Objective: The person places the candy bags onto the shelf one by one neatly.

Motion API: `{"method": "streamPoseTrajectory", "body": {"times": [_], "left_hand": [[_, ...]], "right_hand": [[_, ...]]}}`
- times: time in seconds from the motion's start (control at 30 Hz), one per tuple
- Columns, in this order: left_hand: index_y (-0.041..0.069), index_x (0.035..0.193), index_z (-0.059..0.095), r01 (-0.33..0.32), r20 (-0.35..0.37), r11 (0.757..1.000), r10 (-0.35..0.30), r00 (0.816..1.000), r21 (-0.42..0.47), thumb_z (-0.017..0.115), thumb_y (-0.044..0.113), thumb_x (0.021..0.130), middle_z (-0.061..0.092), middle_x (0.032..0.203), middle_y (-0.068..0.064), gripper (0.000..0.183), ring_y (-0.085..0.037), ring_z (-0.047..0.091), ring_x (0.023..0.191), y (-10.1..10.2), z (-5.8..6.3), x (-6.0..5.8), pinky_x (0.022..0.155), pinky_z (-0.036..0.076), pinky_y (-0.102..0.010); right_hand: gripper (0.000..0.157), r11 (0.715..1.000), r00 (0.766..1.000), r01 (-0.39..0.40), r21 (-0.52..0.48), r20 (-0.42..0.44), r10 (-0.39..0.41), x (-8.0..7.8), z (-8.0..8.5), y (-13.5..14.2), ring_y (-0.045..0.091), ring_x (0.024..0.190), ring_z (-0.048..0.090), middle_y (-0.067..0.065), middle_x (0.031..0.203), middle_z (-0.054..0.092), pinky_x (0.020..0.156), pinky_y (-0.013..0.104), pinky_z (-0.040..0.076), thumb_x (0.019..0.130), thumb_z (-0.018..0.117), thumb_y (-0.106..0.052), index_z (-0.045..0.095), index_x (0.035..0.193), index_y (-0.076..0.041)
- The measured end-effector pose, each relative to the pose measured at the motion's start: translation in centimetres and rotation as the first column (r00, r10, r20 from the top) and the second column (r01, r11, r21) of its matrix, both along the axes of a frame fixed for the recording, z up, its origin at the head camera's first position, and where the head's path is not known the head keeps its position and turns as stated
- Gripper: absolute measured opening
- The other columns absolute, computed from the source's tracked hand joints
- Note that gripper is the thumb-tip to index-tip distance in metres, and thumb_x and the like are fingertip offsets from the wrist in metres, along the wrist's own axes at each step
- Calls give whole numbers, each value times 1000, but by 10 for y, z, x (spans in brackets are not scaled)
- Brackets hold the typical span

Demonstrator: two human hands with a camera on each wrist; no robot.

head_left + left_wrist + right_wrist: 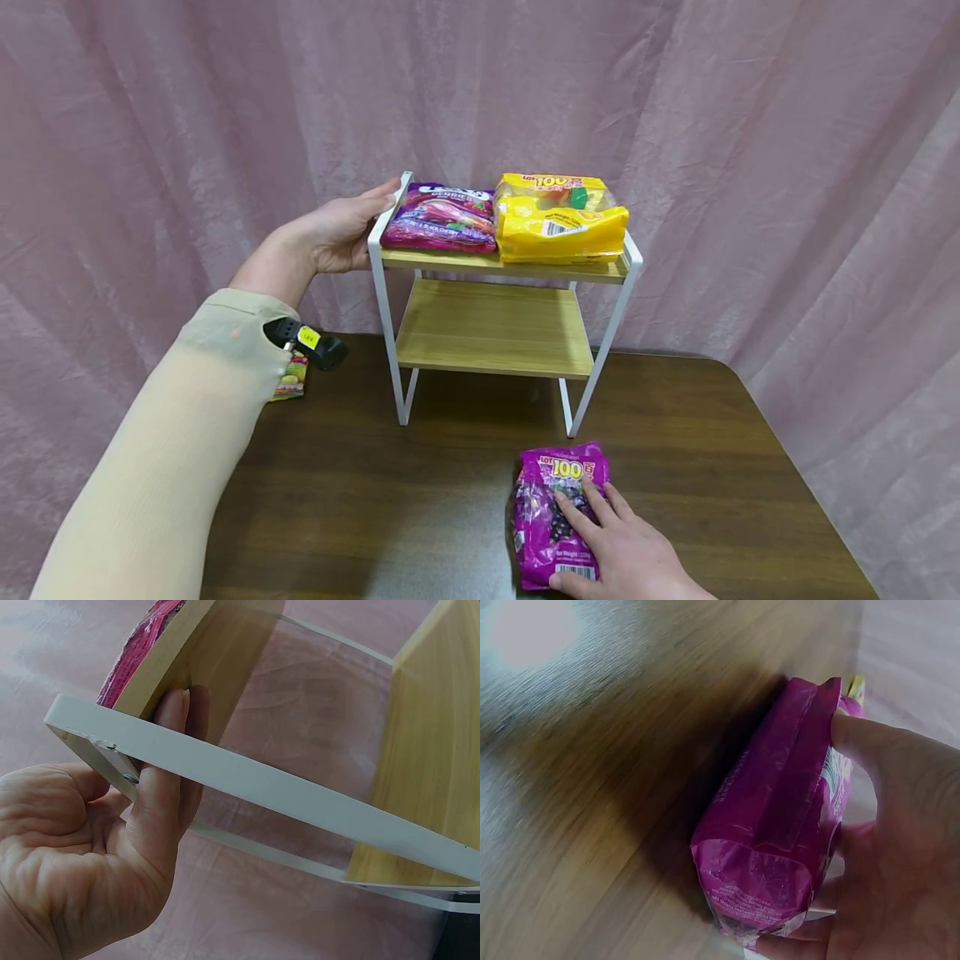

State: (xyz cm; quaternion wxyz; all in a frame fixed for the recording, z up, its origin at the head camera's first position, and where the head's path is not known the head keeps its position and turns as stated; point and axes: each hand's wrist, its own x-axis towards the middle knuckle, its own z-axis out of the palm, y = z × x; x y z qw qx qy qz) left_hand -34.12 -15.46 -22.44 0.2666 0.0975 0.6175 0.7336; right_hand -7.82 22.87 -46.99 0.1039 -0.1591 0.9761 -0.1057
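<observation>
A small two-tier shelf rack [495,371] with wooden boards and a white metal frame stands on the table. My left hand [341,229] grips its upper left side; in the left wrist view the fingers [161,802] reach under the top board. On that board lie a purple berry candy bag [442,218] at left and a yellow candy bag [562,221] at right. My right hand [630,546] rests with spread fingers on a magenta candy bag [536,517] lying in front of the rack. The right wrist view shows the thumb on this bag's edge [780,780].
Behind my left forearm, a colourful packet [292,379] lies partly hidden on the brown wooden table [337,500]. The rack's lower board [495,325] is bare wood. A pink curtain [225,100] hangs behind the table.
</observation>
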Motion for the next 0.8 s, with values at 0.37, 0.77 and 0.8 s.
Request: {"method": "streamPoseTrajectory", "body": {"times": [0.37,0.77,0.8], "left_hand": [[55,160,12,-16,-4,1000,16,1000,-16,41,41,109,73,104,-12,61,-21,75,78,2,0,-1,64,63,-32],[57,159,16,-28,5,999,28,1000,-18,41,41,108,72,107,-14,59,-22,75,79,2,1,-1,64,64,-34],[57,159,16,-28,3,999,28,1000,-21,41,41,109,72,107,-13,59,-22,75,79,2,1,-1,64,64,-34]], "right_hand": [[101,1000,1000,-11,28,4,11,-1,1,-26,49,144,33,17,162,35,97,67,50,78,50,-91,42,158,-29],[101,998,999,-41,42,-30,42,-1,2,-40,49,143,35,18,161,36,99,65,50,79,47,-92,43,158,-29],[101,998,998,-42,42,-35,43,-1,2,-41,49,143,35,18,161,36,99,65,49,79,47,-92,43,158,-29]]}}
